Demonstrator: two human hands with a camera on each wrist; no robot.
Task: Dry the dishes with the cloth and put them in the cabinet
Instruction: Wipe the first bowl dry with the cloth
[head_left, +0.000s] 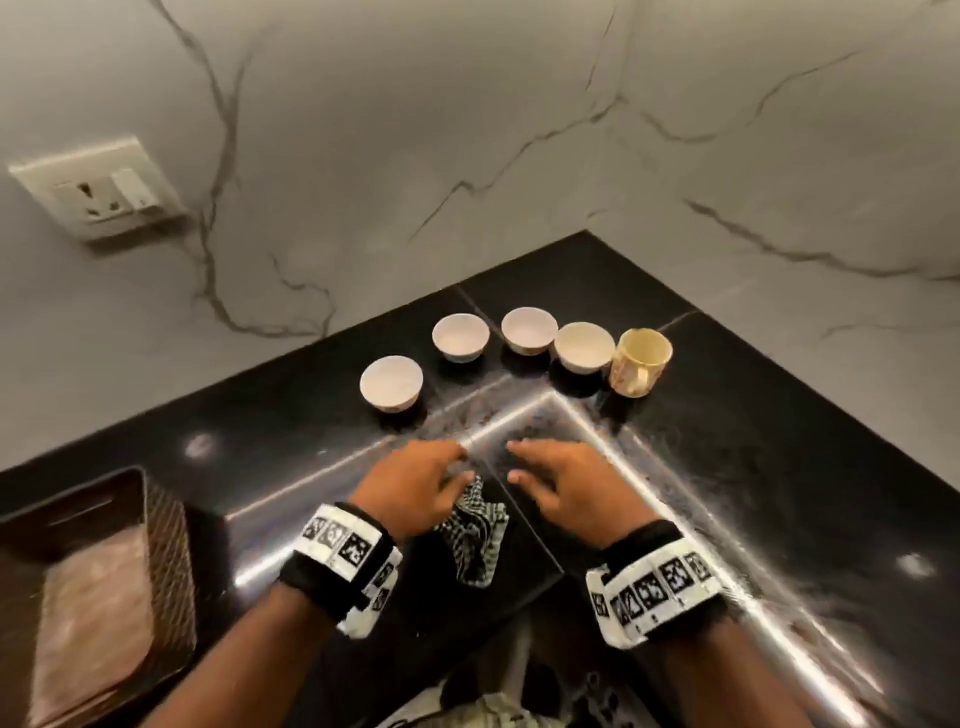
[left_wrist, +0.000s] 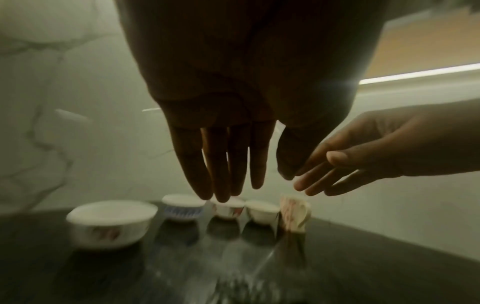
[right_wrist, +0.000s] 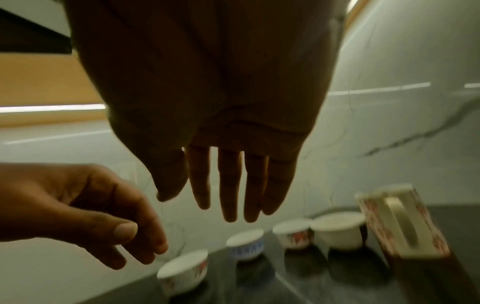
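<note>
Several small white bowls stand in an arc in the corner of the black countertop (head_left: 753, 415); the nearest bowl (head_left: 390, 383) is at the left. A cream patterned mug (head_left: 642, 368) stands at the right end, its handle towards me. A black-and-white checked cloth (head_left: 470, 535) lies crumpled on the counter, partly under my left hand (head_left: 457, 465). That hand hovers above it with relaxed fingers and holds nothing. My right hand (head_left: 519, 460) is beside it, fingers straight (right_wrist: 197, 191), also holding nothing. Both hands are short of the bowls (left_wrist: 111, 222).
A dark woven basket (head_left: 156, 545) with a pinkish cloth inside sits at the counter's left. A wall socket (head_left: 98, 192) is on the marble wall at the left. Marble walls close the corner behind the dishes. The counter's front edge runs just below my wrists.
</note>
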